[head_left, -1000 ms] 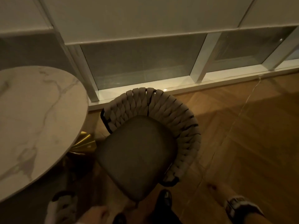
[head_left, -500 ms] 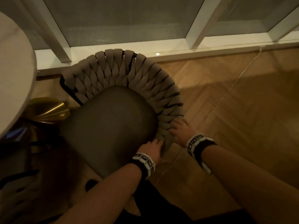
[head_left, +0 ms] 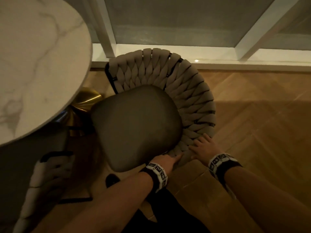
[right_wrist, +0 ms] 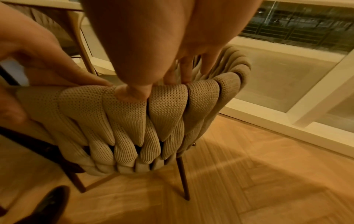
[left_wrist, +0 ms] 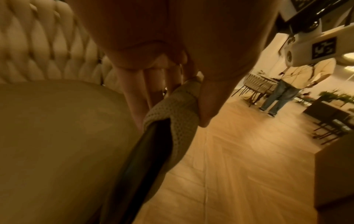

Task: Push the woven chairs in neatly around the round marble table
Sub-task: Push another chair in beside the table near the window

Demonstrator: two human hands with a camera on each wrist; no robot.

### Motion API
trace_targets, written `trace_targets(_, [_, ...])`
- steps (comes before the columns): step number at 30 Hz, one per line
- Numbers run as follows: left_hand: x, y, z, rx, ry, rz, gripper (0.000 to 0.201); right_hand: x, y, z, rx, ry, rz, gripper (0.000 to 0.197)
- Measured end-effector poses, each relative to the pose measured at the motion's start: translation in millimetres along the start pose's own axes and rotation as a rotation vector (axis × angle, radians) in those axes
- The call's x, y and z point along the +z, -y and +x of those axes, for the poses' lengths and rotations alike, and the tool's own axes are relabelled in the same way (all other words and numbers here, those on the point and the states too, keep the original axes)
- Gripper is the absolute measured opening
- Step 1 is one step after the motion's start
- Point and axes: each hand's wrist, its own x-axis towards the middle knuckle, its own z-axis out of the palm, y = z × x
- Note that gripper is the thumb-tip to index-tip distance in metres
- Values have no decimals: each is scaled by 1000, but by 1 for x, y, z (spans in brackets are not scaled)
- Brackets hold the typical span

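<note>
Because its beige woven-rope chair with thin dark metal legs (head_left: pixel 151 105) looks light yet stiff-framed, both hands grip the near rim: left hand (head_left: pixel 165 161) and right hand (head_left: pixel 204 148) wrapped over padded weave, right of the round white marble table (head_left: pixel 38 64).

A restaurant or café dining room: marble table (head_left: pixel 38 68), woven chairs (head_left: pixel 185 91), herringbone wood floor (head_left: pixel 252 132), more dining sets (left_wrist: pixel 256 84) beyond.

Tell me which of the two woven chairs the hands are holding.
The woven chair by the window, its grey seat fully visible; both hands grip its woven arm end. The other chair, bottom left beside the table, is untouched.
</note>
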Motion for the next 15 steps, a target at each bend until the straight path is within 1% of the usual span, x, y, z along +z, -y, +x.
trace_targets(4, [-4,25,-23,-35,13,14,87,-17,24,11,-26,7,8,52])
trace_targets(8, [-2,26,-39,-39,47,56,92,-20,38,7,-15,48,33,53])
trace_targets(9, [4,27,-38,-27,47,61,88,-19,42,6,-15,65,53,53])
trace_targets(12, [29,34,-40,-40,-37,0,56,-14,58,-1,-32,124,94,51])
trace_targets(13, [27,32,-46,-39,-20,2,52,-13,61,-3,-37,134,111,51])
trace_targets(15, [25,28,-49,-2,10,48,52,-12,63,-9,-19,176,137,52])
